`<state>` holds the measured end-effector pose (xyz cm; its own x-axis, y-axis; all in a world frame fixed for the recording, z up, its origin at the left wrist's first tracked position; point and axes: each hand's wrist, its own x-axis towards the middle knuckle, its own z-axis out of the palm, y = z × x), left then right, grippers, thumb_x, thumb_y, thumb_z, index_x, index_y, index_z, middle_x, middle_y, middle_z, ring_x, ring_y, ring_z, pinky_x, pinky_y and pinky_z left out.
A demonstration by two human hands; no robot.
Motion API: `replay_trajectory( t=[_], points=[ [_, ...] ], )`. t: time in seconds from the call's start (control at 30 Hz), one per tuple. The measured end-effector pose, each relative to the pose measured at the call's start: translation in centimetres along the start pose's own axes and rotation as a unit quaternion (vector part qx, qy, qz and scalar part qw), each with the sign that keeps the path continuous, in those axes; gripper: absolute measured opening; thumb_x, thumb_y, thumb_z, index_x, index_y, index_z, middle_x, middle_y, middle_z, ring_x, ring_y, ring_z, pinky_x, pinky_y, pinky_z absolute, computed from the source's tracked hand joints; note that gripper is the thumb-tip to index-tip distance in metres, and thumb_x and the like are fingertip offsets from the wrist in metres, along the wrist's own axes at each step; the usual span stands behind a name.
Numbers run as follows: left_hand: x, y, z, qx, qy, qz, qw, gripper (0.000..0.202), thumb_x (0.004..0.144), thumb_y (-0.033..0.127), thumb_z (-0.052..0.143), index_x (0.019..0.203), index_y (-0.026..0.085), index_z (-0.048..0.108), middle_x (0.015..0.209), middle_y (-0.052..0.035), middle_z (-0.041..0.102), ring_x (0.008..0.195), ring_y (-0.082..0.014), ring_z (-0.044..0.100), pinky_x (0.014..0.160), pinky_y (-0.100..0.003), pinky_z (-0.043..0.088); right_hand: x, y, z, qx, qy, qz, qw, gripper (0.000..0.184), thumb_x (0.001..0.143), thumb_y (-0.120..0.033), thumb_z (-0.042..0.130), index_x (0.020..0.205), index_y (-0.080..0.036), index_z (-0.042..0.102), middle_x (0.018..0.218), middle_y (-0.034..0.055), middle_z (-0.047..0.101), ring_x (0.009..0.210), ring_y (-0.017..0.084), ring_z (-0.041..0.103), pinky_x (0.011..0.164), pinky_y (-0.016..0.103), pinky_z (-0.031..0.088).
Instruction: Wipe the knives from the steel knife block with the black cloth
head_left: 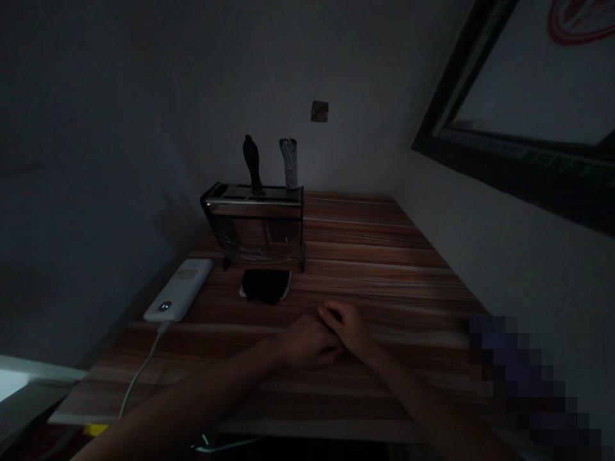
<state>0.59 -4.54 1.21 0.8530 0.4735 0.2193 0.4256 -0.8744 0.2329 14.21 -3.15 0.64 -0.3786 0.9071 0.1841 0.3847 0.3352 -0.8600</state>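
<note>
Both my hands rest together on the wooden tabletop (384, 256) in dim light. My left hand (305, 342) lies with its fingers curled, touching my right hand (348, 326), whose fingers are bent and pressed against the left. Whether anything sits between the fingers is too dark to tell. A small dark object (266, 285) on a pale base lies just beyond the hands.
A white power bank (179, 290) with a cable (139, 371) lies at the left edge. A knife block (257, 224) with two handles stands at the back. A wall runs along the right, with a dark-framed picture (519, 96). A blurred patch sits lower right.
</note>
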Motion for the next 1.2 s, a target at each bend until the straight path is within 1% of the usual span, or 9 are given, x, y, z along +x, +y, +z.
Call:
replay_trajectory(
  t=[0.2, 0.4, 0.53, 0.73, 0.97, 1.2],
  points=[
    [-0.05, -0.12, 0.26, -0.003, 0.003, 0.003, 1.0, 0.014, 0.079, 0.021, 0.052, 0.075, 0.018, 0.065, 0.076, -0.0021, 0.07, 0.067, -0.0144, 0.061, 0.063, -0.024, 0.043, -0.02, -0.13, -0.06, -0.003, -0.001, 0.004, 1.0, 0.029, 0.083, -0.033, 0.045, 0.058, -0.018, 0.043, 0.056, -0.003, 0.043, 0.057, 0.012, 0.043, 0.055, 0.023, 0.031],
    [0.02, -0.03, 0.03, 0.001, 0.004, 0.005, 1.0, 0.013, 0.078, 0.021, 0.053, 0.073, 0.018, 0.064, 0.075, -0.0017, 0.069, 0.068, -0.0149, 0.061, 0.063, -0.024, 0.043, -0.05, -0.19, -0.13, 0.003, -0.003, -0.001, 1.0, 0.029, 0.083, -0.033, 0.044, 0.058, -0.018, 0.043, 0.057, -0.0028, 0.043, 0.058, 0.012, 0.043, 0.055, 0.023, 0.031],
    [0.05, 0.05, -0.03, -0.001, -0.001, -0.002, 1.0, 0.013, 0.077, 0.02, 0.053, 0.072, 0.018, 0.065, 0.074, -0.0014, 0.07, 0.067, -0.0145, 0.061, 0.06, -0.023, 0.042, 0.0, -0.01, -0.05, -0.001, -0.002, 0.0, 1.0, 0.031, 0.083, -0.034, 0.044, 0.056, -0.018, 0.042, 0.055, -0.003, 0.042, 0.056, 0.012, 0.042, 0.054, 0.023, 0.031],
    [-0.03, -0.05, 0.17, 0.001, 0.016, 0.013, 1.0, 0.015, 0.078, 0.02, 0.051, 0.071, 0.018, 0.064, 0.074, -0.0012, 0.069, 0.066, -0.0143, 0.061, 0.061, -0.024, 0.042, 0.03, 0.27, 0.03, -0.01, 0.003, -0.006, 1.0, 0.03, 0.083, -0.034, 0.044, 0.058, -0.018, 0.044, 0.056, -0.0032, 0.044, 0.058, 0.012, 0.043, 0.055, 0.023, 0.031],
    [-0.1, 0.0, 0.02, -0.006, -0.003, -0.001, 1.0, 0.014, 0.078, 0.02, 0.052, 0.072, 0.019, 0.064, 0.073, -0.001, 0.069, 0.065, -0.0137, 0.061, 0.059, -0.023, 0.042, -0.01, 0.26, 0.04, -0.006, 0.003, -0.006, 1.0, 0.031, 0.083, -0.035, 0.044, 0.057, -0.018, 0.044, 0.056, -0.0034, 0.043, 0.056, 0.011, 0.042, 0.054, 0.023, 0.031],
    [-0.07, 0.07, -0.03, -0.005, -0.006, -0.004, 1.0, 0.012, 0.077, 0.02, 0.053, 0.073, 0.019, 0.064, 0.074, -0.001, 0.07, 0.066, -0.0147, 0.062, 0.059, -0.023, 0.043, 0.03, 0.17, 0.04, -0.004, 0.001, -0.001, 1.0, 0.029, 0.083, -0.034, 0.044, 0.058, -0.019, 0.043, 0.056, -0.0033, 0.043, 0.058, 0.012, 0.043, 0.055, 0.023, 0.032]
  ],
)
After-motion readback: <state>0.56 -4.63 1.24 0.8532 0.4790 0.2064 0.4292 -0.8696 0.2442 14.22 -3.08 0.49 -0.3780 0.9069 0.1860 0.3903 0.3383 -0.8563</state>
